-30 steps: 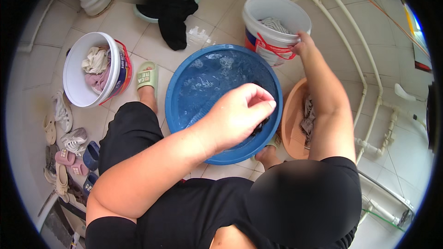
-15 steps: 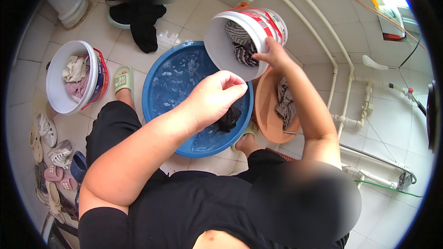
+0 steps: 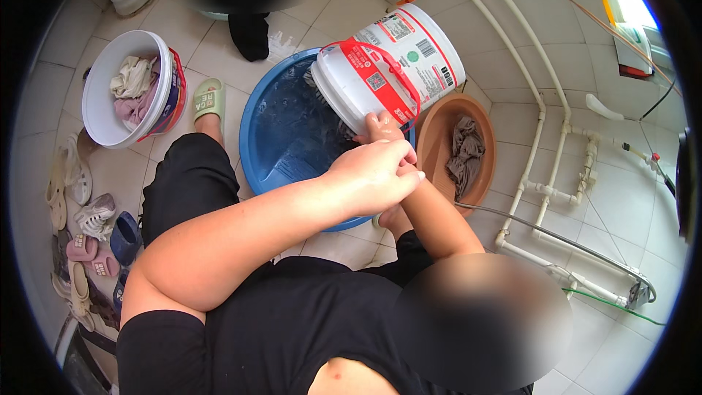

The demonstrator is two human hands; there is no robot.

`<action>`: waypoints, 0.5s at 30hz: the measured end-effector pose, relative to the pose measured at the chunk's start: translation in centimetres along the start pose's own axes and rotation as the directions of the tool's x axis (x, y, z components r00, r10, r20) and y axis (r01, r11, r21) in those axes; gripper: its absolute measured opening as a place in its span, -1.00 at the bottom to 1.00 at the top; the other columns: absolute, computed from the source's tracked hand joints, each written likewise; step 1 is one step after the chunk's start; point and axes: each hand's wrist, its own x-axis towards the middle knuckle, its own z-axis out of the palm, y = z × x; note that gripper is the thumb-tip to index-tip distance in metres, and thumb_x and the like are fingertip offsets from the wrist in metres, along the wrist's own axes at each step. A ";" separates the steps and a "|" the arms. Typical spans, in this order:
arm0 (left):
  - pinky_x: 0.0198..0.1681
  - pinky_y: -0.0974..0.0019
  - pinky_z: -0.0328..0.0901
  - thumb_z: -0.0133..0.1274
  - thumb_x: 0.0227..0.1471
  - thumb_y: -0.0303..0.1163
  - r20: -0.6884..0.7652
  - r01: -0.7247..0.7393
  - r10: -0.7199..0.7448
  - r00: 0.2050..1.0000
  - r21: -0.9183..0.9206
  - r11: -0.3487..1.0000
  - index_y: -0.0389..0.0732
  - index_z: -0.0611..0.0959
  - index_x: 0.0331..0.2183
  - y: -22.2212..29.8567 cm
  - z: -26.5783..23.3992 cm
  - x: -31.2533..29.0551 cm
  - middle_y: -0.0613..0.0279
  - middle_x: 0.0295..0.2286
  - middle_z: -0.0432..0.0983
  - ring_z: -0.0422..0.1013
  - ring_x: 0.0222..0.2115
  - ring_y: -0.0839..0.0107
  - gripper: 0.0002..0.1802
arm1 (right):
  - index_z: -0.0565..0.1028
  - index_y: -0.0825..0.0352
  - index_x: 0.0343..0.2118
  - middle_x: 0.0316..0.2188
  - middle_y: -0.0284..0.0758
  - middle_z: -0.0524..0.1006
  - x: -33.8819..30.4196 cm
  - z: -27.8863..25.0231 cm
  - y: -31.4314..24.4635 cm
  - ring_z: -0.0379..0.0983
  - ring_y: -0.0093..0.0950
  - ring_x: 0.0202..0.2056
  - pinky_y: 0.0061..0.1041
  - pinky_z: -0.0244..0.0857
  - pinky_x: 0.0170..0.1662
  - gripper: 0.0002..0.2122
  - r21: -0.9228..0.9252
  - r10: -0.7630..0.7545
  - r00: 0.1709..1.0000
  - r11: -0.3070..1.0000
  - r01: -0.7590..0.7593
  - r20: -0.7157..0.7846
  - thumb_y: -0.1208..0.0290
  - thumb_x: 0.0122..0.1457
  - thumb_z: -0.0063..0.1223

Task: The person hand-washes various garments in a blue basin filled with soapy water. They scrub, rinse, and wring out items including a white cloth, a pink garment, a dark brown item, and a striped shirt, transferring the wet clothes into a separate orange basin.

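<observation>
A white bucket with a red label and red handle (image 3: 391,62) is tipped over the blue basin (image 3: 252,143), its mouth facing down and left. My right hand (image 3: 382,128) holds the bucket near its rim. Bits of striped cloth (image 3: 313,84) show at the mouth, mostly hidden by the bucket. My left hand (image 3: 376,170) hovers over my right wrist, fingers loosely bent and apart with nothing in them; whether it touches the wrist I cannot tell. Water and a ridged washboard surface (image 3: 289,168) show inside the basin.
Right of the basin, an orange-brown tub (image 3: 431,143) holds a crumpled grey-brown cloth (image 3: 466,157). At left stands another white bucket (image 3: 99,95) with pale and pink clothes. Several shoes (image 3: 95,216) line the left wall; white pipes (image 3: 537,139) run along the right wall.
The bucket has tipped from mouth-up to mouth-down over the basin. My right hand has come down and left with its rim; my left hand has moved right, over the right wrist.
</observation>
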 end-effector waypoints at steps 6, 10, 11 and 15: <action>-0.21 0.22 0.26 -0.03 -0.05 -0.20 -0.021 -0.047 0.052 0.998 0.193 0.980 -0.26 0.46 -0.27 0.5 0.0 -1.6 -0.04 -0.32 0.41 0.38 -0.30 0.12 -0.65 | 0.36 0.26 -0.39 -0.38 -0.14 0.34 -0.5 1.6 -0.5 0.35 -0.17 -0.29 -0.33 0.33 -0.39 -0.75 -0.059 -0.083 0.996 0.995 0.081 -0.037 0.40 -0.20 0.10; -0.19 0.17 0.26 -0.02 -0.08 -0.18 0.016 -0.084 0.083 0.996 0.287 0.954 -0.26 0.46 -0.27 0.0 -0.2 -2.5 -0.06 -0.31 0.41 0.37 -0.27 0.08 -0.62 | 0.35 0.27 -0.38 -0.37 -0.15 0.37 -0.6 1.6 0.2 0.40 -0.20 -0.41 -0.30 0.32 -0.41 -0.71 -0.062 -0.077 0.996 0.995 0.075 -0.035 0.34 -0.19 0.16; -0.19 0.16 0.26 -0.01 -0.08 -0.18 0.034 -0.084 0.077 0.996 0.326 0.942 -0.27 0.46 -0.27 0.0 -0.2 -2.6 -0.06 -0.31 0.42 0.37 -0.26 0.08 -0.61 | 0.35 0.27 -0.38 -0.38 -0.15 0.38 -0.6 1.4 0.4 0.41 -0.20 -0.41 -0.30 0.32 -0.41 -0.69 -0.062 -0.082 0.996 0.995 0.079 -0.044 0.33 -0.20 0.17; -0.19 0.14 0.27 -0.02 -0.09 -0.16 0.063 -0.116 0.098 0.993 0.456 0.882 -0.28 0.46 -0.26 -0.1 0.0 -2.7 -0.05 -0.31 0.43 0.37 -0.25 0.08 -0.59 | 0.34 0.32 -0.36 -0.40 -0.14 0.42 0.4 -1.4 1.7 0.42 -0.20 -0.40 -0.30 0.31 -0.37 -0.63 -0.122 -0.068 0.996 0.991 0.060 -0.062 0.29 -0.23 0.22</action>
